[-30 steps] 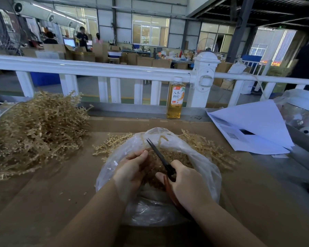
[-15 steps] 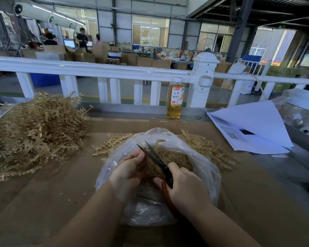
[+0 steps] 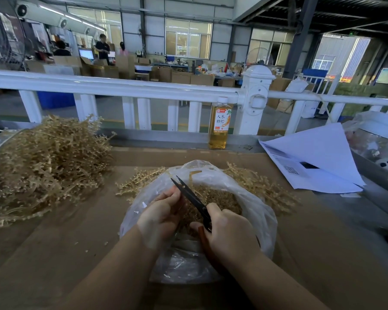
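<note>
A clear plastic bag (image 3: 251, 198) lies open on the cardboard-covered table (image 3: 54, 253), holding small tan cut pieces (image 3: 220, 198). My right hand (image 3: 229, 233) grips black scissors (image 3: 192, 196) with red-brown handles; the blades are together and point up-left over the bag. My left hand (image 3: 159, 215) sits just left of the blades, fingers curled round a small tan piece that is mostly hidden. Loose tan plastic sprigs (image 3: 141, 182) lie behind the bag on both sides.
A big heap of tan sprigs (image 3: 43, 166) fills the left of the table. A bottle of amber drink (image 3: 218, 128) stands at the far edge by a white railing (image 3: 121, 86). White papers (image 3: 311, 162) lie at the right, beside a plastic-wrapped item (image 3: 372, 139).
The scissor blades stood apart half a second ago and are together now. Both hands stayed over the bag with only slight shifts.
</note>
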Tool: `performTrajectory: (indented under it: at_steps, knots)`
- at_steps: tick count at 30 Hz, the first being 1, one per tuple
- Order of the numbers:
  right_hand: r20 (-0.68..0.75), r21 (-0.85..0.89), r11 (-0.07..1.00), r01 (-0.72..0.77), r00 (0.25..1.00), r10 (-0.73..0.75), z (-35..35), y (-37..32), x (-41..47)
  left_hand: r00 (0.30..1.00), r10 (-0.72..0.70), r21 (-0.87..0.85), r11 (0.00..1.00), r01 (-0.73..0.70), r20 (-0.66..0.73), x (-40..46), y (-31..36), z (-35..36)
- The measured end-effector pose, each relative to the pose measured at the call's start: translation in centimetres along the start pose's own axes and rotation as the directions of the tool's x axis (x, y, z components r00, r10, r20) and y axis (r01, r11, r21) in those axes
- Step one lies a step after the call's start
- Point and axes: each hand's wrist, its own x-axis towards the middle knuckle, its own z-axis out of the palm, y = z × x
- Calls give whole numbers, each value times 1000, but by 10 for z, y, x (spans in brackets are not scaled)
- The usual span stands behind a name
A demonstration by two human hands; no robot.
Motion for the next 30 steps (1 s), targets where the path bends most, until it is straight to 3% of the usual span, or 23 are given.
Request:
performTrajectory:
  at_steps: [15, 23, 30]
  knots:
    - [47, 77, 997, -16, 999, 12, 0, -1, 2, 997, -25, -28, 999, 23, -71, 1, 0, 0]
    - [-25, 96, 994, -54, 998, 57, -3, 2, 3, 998, -44, -7, 999, 45, 41, 1, 0, -3]
    - [-33, 87, 994, -66, 997, 69, 0, 3, 2, 999, -36, -19, 999, 37, 36, 0, 1, -4]
